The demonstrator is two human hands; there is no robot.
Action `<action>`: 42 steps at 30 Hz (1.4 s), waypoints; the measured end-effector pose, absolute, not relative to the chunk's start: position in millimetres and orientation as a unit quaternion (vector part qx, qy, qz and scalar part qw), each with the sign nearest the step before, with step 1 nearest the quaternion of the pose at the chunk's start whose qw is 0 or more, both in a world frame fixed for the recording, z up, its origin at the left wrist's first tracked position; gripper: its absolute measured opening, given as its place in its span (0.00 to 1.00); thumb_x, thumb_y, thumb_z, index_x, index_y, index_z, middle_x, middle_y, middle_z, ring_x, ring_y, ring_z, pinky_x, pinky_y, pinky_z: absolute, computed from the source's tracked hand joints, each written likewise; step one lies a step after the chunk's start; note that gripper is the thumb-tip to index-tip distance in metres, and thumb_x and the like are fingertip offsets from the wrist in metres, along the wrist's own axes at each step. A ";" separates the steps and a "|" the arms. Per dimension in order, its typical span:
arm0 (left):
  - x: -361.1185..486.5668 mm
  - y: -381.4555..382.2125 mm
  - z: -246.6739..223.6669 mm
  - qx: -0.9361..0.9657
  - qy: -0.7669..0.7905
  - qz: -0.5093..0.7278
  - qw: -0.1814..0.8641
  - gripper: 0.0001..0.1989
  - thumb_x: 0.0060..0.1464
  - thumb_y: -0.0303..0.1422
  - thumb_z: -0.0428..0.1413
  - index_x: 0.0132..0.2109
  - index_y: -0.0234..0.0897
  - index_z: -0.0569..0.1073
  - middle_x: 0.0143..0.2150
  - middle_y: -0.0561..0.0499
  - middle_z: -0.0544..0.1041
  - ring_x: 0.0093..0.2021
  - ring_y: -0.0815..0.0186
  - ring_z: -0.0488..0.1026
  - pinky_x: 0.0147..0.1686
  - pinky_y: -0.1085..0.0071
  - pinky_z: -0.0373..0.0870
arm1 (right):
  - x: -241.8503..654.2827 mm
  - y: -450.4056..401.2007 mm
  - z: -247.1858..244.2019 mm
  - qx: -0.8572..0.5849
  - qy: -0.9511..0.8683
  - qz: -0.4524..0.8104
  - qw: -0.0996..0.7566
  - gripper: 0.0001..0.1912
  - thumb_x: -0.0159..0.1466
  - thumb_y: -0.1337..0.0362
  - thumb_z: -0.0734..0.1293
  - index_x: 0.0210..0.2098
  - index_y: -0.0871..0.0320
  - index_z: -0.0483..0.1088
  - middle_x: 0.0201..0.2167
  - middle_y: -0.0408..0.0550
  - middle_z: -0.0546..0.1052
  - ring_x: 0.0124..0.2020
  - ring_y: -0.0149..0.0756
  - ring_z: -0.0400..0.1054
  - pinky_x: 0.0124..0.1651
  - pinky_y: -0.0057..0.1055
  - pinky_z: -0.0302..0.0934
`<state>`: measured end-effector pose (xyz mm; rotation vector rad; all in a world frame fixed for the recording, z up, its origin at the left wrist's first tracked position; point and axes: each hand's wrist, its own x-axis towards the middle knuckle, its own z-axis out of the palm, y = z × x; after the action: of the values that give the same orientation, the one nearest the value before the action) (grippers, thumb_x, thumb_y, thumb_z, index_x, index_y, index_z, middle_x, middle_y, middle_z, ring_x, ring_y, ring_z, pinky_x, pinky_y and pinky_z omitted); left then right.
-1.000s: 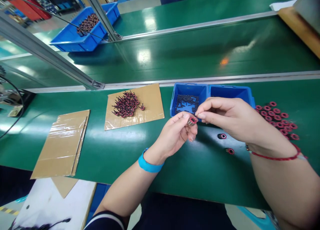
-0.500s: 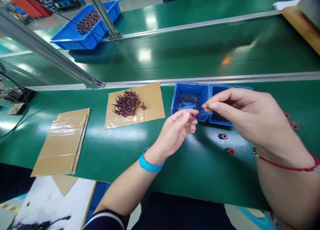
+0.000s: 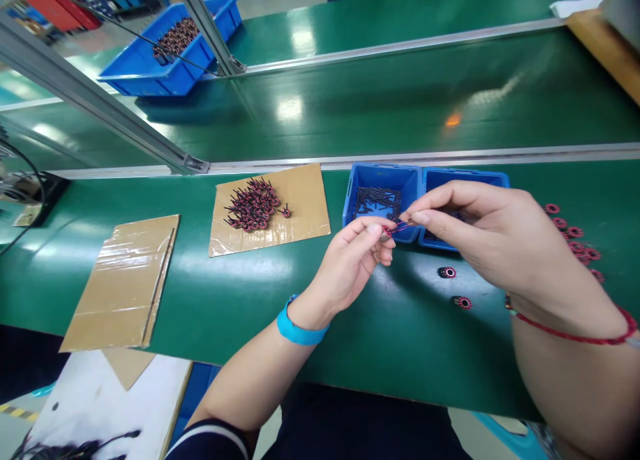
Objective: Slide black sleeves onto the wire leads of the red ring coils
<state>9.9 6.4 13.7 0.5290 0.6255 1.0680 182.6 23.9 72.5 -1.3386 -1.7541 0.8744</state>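
Right of centre in the frame, our left hand (image 3: 357, 257) holds a small red-wound coil (image 3: 387, 232) in a narrow grip of thumb and finger. Thin wires (image 3: 401, 227) run from it to our right hand (image 3: 470, 233), its grip pinched on them. Two loose coils (image 3: 464, 303) lie on the green worktop (image 3: 400, 353), lower right of our left hand.
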 end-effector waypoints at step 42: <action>8.9 2.3 12.2 0.391 0.348 0.513 0.680 0.10 0.55 0.35 0.63 0.45 0.42 0.76 0.40 0.53 0.74 0.33 0.72 0.67 0.36 0.74 0.66 | 174.4 22.8 60.7 -0.507 -0.751 0.236 0.352 0.03 0.63 0.68 0.67 0.35 0.54 0.73 0.40 0.47 0.81 0.43 0.42 0.75 0.46 0.40 0.66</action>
<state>8.9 2.3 12.2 0.8778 0.7821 1.1512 174.4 22.8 60.7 -1.3115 -1.9421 0.6119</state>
